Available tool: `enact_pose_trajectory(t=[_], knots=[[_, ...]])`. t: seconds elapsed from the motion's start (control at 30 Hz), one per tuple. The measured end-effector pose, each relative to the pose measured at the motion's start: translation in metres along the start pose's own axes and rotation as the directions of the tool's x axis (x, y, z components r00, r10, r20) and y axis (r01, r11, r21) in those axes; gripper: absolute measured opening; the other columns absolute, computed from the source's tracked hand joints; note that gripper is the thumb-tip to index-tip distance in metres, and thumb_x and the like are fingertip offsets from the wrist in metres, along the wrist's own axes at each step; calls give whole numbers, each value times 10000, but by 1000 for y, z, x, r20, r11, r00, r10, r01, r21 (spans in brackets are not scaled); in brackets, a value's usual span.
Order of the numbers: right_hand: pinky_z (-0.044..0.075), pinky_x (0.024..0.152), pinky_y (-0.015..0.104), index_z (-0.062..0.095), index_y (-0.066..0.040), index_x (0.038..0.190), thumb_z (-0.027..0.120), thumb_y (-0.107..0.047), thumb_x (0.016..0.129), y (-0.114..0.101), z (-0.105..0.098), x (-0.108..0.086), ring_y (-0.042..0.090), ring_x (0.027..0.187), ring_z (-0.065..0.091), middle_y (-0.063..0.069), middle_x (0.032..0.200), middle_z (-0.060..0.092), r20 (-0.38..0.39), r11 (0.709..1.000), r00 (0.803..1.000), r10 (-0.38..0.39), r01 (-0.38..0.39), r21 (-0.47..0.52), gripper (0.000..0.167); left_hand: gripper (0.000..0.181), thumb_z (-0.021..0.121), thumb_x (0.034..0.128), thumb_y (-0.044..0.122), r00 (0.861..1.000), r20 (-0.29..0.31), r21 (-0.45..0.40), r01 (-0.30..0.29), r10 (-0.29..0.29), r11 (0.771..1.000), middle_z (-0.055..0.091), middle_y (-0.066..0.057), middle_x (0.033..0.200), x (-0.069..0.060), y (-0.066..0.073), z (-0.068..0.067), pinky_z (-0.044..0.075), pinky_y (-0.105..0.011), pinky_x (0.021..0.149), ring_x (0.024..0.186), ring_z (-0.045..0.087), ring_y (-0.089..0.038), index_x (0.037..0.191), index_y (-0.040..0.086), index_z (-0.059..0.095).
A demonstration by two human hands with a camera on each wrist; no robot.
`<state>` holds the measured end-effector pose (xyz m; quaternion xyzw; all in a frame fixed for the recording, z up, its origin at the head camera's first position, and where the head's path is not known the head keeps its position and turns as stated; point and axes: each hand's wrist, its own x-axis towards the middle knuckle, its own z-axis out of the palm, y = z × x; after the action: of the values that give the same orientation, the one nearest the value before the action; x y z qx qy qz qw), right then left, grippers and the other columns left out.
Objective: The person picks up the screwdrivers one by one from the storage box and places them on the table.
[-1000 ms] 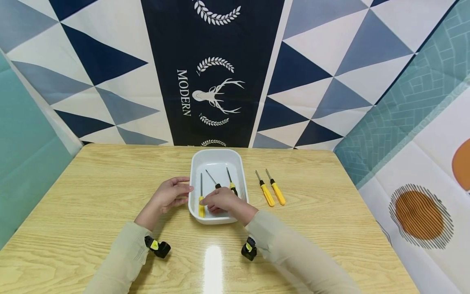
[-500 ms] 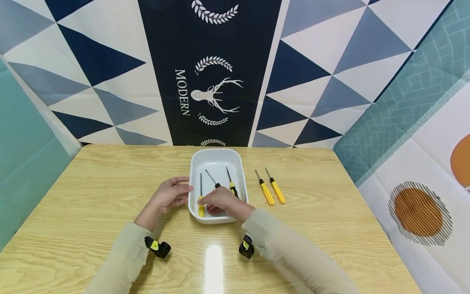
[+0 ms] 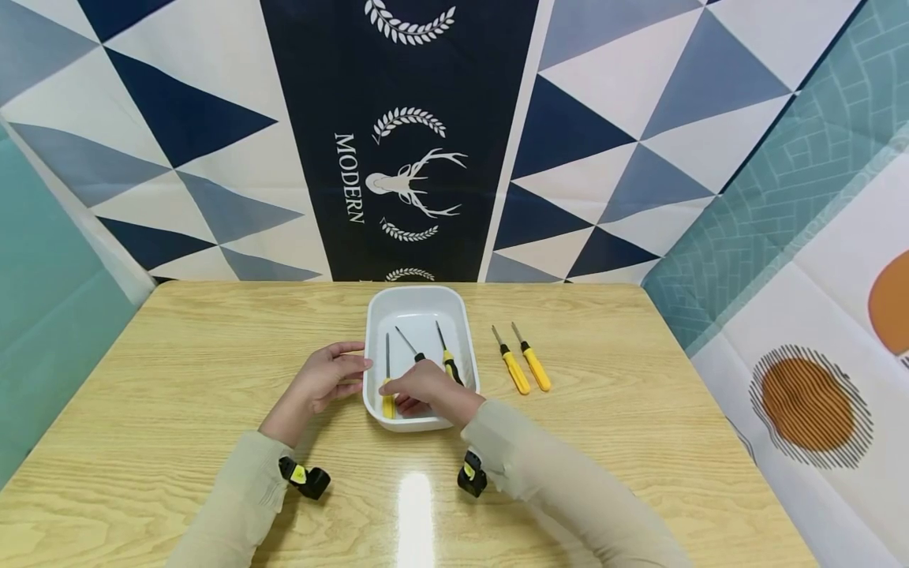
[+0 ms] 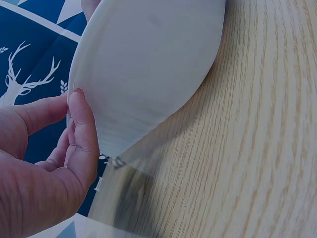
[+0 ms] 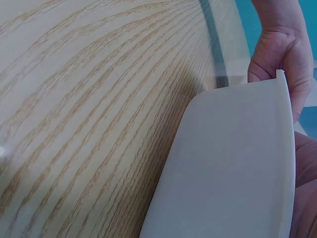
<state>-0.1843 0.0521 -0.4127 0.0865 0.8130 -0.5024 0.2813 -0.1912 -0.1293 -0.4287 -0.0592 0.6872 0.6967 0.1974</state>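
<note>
A white plastic tray [image 3: 457, 308] lies on the table with several screwdrivers in it. My left hand [image 3: 330, 379] grips its left rim, thumb over the edge and fingers on the outer wall [image 4: 143, 64]. Inside the tray, my right hand [image 3: 426, 388] pinches the yellow handle of the left screwdriver [image 3: 388, 408]; its fingertips are partly hidden. Beneath that hand runs a second screwdriver [image 3: 407, 341], its handle covered. A black-and-yellow screwdriver [image 3: 450, 364] lies along the tray's right side. In the right wrist view, the tray wall [image 5: 228, 158] hides the fingers.
Two yellow-handled screwdrivers [image 3: 513, 371] [image 3: 536, 367] lie side by side on the wooden table [image 3: 604, 442], right of the tray. A patterned cloth backdrop [image 3: 398, 79] rises behind the table's far edge.
The right hand has shifted very slightly left over the yellow handle. The left hand stays on the rim; the view has drifted a little.
</note>
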Motion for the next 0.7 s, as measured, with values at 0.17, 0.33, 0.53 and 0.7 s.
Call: enact_pose_trajectory(t=[0.17, 0.33, 0.53, 0.7], knots=[[557, 518, 230, 655, 6, 831, 748, -185, 767, 2, 2, 1, 121, 491, 572, 84, 657, 643, -2, 1000, 1000, 4, -4, 13, 222, 541, 601, 907, 121, 1000, 3, 0, 1, -1, 1000, 603, -3, 983, 1, -1, -1, 569, -201, 675, 762, 643, -105, 1385, 15, 372], [538, 470, 224, 660, 5, 757, 755, -185, 763, 2, 5, 3, 115, 446, 555, 55, 566, 603, -28, 1000, 1000, 2, -3, -21, 212, 555, 612, 903, 132, 1000, 8, -3, 0, 0, 1000, 612, -19, 997, 1, 0, -2, 570, -203, 675, 751, 650, -97, 1388, 17, 368], [529, 453, 222, 676, 6, 689, 765, -178, 755, 1, 7, 5, 112, 427, 546, 47, 525, 590, -41, 997, 999, 2, -5, -82, 215, 558, 615, 902, 124, 1000, 8, -13, 3, -3, 1000, 613, -19, 987, 1, 0, -2, 572, -207, 672, 736, 652, -91, 1389, 16, 366], [531, 454, 226, 684, 22, 678, 754, -100, 755, 2, 8, 5, 128, 431, 558, 75, 544, 611, -44, 998, 999, 6, -8, -65, 161, 553, 614, 900, 111, 1000, 5, -24, 14, -14, 1000, 615, -8, 960, 1, 0, -1, 567, -197, 648, 718, 647, -92, 1386, 13, 369]])
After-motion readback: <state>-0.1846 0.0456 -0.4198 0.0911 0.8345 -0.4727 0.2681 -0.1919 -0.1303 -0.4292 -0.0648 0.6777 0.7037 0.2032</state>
